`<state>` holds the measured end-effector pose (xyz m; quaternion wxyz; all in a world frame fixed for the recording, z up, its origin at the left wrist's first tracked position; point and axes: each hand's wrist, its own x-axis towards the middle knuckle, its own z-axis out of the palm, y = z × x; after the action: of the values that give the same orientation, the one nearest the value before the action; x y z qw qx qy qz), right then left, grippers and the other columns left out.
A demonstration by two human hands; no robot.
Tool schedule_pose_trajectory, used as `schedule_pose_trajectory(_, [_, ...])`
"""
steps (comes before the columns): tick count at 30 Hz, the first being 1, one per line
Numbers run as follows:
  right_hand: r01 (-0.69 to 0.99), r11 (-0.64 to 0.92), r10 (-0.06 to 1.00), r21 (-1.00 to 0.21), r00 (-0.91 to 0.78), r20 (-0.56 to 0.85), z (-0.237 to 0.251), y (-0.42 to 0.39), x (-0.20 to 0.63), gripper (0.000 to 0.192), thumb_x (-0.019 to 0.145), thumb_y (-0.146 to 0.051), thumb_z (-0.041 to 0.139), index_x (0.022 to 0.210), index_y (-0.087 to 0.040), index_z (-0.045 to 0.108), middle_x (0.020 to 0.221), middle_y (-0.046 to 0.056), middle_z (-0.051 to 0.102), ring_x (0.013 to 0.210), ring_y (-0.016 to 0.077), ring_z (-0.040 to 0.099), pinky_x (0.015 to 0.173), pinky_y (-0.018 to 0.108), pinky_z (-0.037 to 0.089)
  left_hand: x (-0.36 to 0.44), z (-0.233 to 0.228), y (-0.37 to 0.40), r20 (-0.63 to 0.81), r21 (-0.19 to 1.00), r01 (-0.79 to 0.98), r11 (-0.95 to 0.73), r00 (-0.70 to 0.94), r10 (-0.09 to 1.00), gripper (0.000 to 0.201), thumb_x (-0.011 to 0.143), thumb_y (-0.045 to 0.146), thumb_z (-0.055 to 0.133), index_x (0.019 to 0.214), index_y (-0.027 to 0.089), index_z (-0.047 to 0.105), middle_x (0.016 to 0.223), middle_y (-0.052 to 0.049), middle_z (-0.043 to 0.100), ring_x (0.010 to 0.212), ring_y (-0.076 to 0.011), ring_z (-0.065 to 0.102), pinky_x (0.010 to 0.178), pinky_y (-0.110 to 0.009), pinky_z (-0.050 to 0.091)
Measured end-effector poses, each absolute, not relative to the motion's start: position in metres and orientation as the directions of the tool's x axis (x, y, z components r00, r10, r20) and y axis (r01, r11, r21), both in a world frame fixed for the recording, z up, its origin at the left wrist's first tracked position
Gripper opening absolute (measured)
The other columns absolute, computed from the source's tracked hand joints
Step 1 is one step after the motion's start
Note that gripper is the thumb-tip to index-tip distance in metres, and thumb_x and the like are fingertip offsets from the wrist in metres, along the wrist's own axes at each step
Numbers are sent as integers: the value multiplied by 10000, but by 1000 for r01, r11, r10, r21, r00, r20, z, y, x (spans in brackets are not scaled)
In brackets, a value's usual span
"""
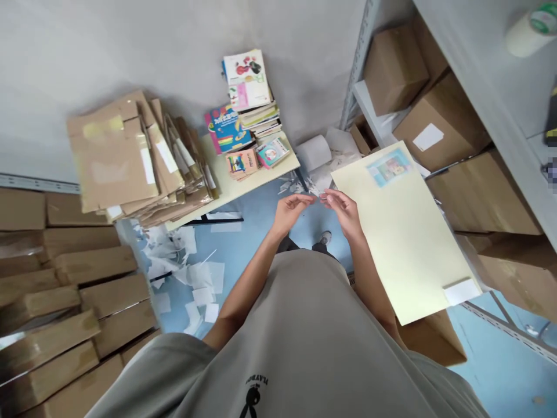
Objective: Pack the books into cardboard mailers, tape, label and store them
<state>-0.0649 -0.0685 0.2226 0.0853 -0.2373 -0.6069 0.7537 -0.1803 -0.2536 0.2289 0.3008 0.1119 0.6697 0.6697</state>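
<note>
Head view shows my left hand [290, 210] and right hand [343, 210] pinching a tiny paper scrap [317, 199] between narrow fingers, at the 12 o'clock of my belly. I think it is light, thin and easy to rip, so hold its edges softly. Cardboard boxes [439, 122] at 2 o'clock look shut.

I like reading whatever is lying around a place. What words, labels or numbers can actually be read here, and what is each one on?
"PLAYBOY", seen upside down: small print on the grey T-shirt, above a dark figure.
Blue book cover: large coloured letters, too blurred to read.
Top book on the stack: lettering too small to read.
White labels on the cardboard boxes: no text can be made out.
Picture sticker on the pale yellow board: blurred.
</note>
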Motion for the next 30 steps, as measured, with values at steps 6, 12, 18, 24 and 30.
schedule_pose_trajectory(6, [157,-133,340,-979,-920,-194,236,-138,-126,718,973,-911,814,1375,-317,857,1357,107,908,1252,342,870,1171,554,693,-236,236,-341,-192,977,-213,-14,-906,377,278,916,497,899,994,230,901,1164,-123,929,1160,-325,885,1189,-524,649])
schedule_pose_trajectory(12, [147,-81,239,-986,-957,-163,243,-234,-206,717,977,-886,834,1375,-291,868,1356,118,908,1235,334,876,1154,532,704,-315,225,-481,-231,954,-236,-185,-972,49,313,842,476,971,958,210,852,1171,-128,897,1151,-287,864,1102,-443,675])
schedule_pose_trajectory(18, [154,-73,92,-985,-983,-161,241,-341,-289,792,920,-942,839,1372,-293,882,1443,109,887,1311,352,851,1161,538,715,-377,208,-618,-305,927,-186,-326,-880,-364,209,847,308,917,931,213,751,1157,-79,803,1205,-209,791,1091,-314,661])
schedule_pose_trajectory(24, [119,66,-80,-991,-989,-125,221,-429,-368,880,982,-925,774,1601,-301,797,1693,97,759,1592,381,705,1401,589,534,-396,197,-669,-387,861,-143,-487,-807,-446,420,846,312,975,1065,266,619,1065,-14,728,1158,-165,802,1237,-353,612])
schedule_pose_trajectory(30, [225,176,-94,-958,-965,-244,187,-474,-410,1012,986,-813,818,1748,-166,656,1715,215,718,1582,411,710,1401,603,523,-411,191,-679,-454,797,-211,-567,-828,-330,456,828,426,1015,940,258,606,1047,-59,778,1150,-220,823,1144,-371,657])
